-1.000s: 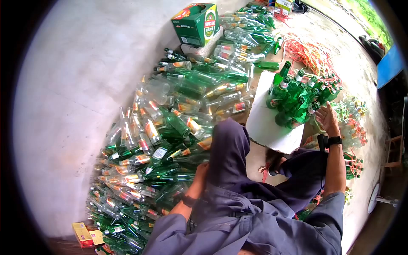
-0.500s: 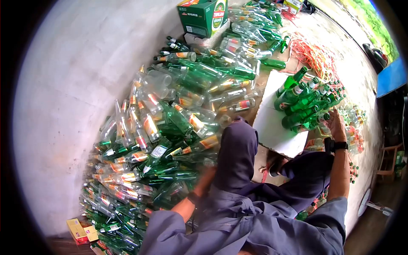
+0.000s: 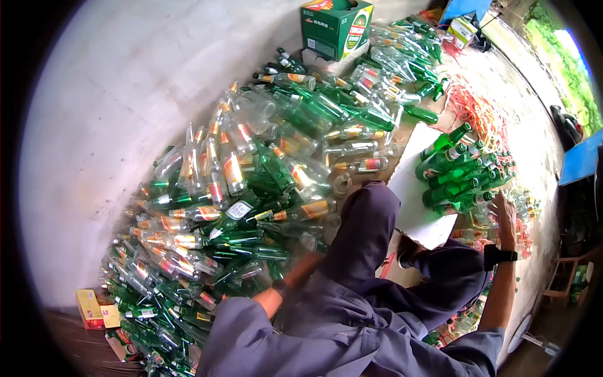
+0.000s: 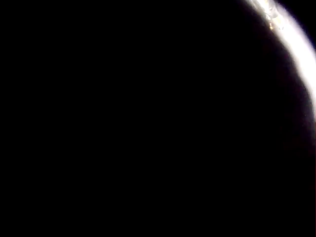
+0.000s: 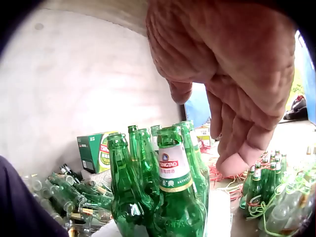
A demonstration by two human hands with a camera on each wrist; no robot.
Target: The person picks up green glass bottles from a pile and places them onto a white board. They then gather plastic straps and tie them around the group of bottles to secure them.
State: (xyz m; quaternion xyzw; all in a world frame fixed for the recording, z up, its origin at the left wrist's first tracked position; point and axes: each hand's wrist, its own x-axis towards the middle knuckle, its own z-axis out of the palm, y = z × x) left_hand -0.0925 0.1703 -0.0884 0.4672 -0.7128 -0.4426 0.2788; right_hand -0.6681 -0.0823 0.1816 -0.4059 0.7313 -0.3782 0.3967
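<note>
Several green beer bottles [image 3: 453, 188] stand close together on a white board [image 3: 411, 210] in front of the right knee. My right hand [image 3: 504, 220] is beside the nearest of them, its fingers extended. In the right wrist view that hand [image 5: 222, 64] hangs over to the right of a Tsingtao-labelled bottle [image 5: 175, 197], with nothing in its grasp. Blurred, my left hand [image 3: 308, 265] is low beside the left thigh, over the heap of loose bottles [image 3: 251, 235]. Its fingers are hard to make out, and the left wrist view is almost wholly black.
Clear and green bottles lie piled along the wall at left. A green Tsingtao carton [image 3: 336, 31] stands at the back. Beyond the board are a tangle of red and yellow strapping [image 3: 477, 113] and green bottles bundled upright [image 5: 266, 185]. Small cartons [image 3: 97, 311] sit at lower left.
The head view has shifted, so the scene slides right and down. The left hand has become blurred beside the thigh. My right hand stays next to the standing bottles.
</note>
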